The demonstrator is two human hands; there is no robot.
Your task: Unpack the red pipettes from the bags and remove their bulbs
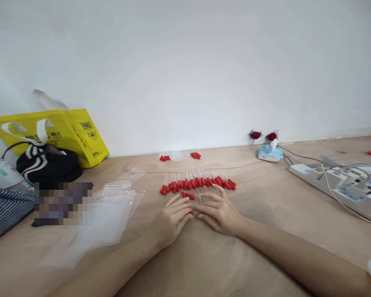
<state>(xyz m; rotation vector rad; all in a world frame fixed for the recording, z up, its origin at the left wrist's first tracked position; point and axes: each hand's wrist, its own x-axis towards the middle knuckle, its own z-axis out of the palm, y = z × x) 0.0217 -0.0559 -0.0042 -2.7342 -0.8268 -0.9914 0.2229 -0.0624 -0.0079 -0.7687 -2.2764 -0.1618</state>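
While our left hand (171,215) and right hand (221,210) half-curl over slim, clear, red-bulbed sticks (190,196), we cannot tell whether either grips. A careless nudge could scatter them.

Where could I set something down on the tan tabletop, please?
Bare tan tabletop shows between the red-headed pale sticks and long white power strip, in front of the blue tissue pack; another patch, on the near side of the left hand and right hand. The left side is crowded with clear plastic zip bags.
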